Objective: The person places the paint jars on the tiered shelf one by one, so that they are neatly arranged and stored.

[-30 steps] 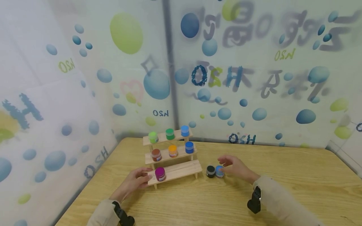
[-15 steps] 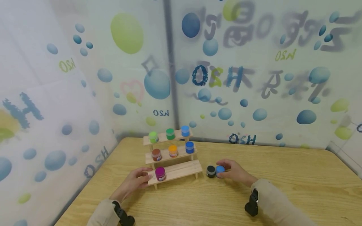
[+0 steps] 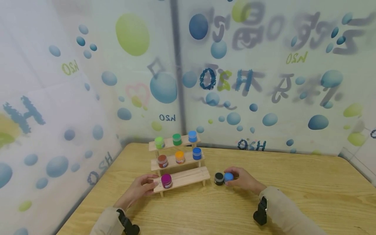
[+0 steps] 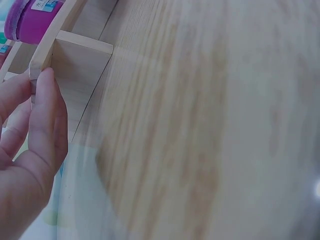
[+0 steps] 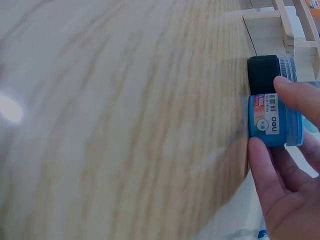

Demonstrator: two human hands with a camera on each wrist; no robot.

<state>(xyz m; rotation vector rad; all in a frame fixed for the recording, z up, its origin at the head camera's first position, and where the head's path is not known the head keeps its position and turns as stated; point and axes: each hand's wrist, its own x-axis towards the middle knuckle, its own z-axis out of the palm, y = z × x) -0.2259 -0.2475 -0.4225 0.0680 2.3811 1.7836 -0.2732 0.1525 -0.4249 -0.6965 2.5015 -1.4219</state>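
Observation:
My left hand [image 3: 140,187] pinches the left end of the lowest board of a three-step wooden display rack [image 3: 188,176]; the left wrist view shows the fingers [image 4: 42,112] on the board's end. A purple paint jar [image 3: 166,180] stands on that board close by. To the rack's right, my right hand [image 3: 245,179] holds a light blue paint jar [image 3: 228,177] on the table, thumb and fingers around it. Its label [image 5: 271,114] shows in the right wrist view. A black paint jar [image 3: 219,178] stands against it on the left.
On the rack's middle step stand a brown jar [image 3: 162,161], an orange jar [image 3: 180,157] and a dark blue jar [image 3: 197,153]. Light green [image 3: 159,142], green [image 3: 177,139] and blue [image 3: 192,136] jars line the top step. A printed curtain [image 3: 264,98] hangs behind the wooden table [image 3: 293,176].
My right hand has come down to the light blue jar and closed its fingers around it. The left hand and the rack stay in place.

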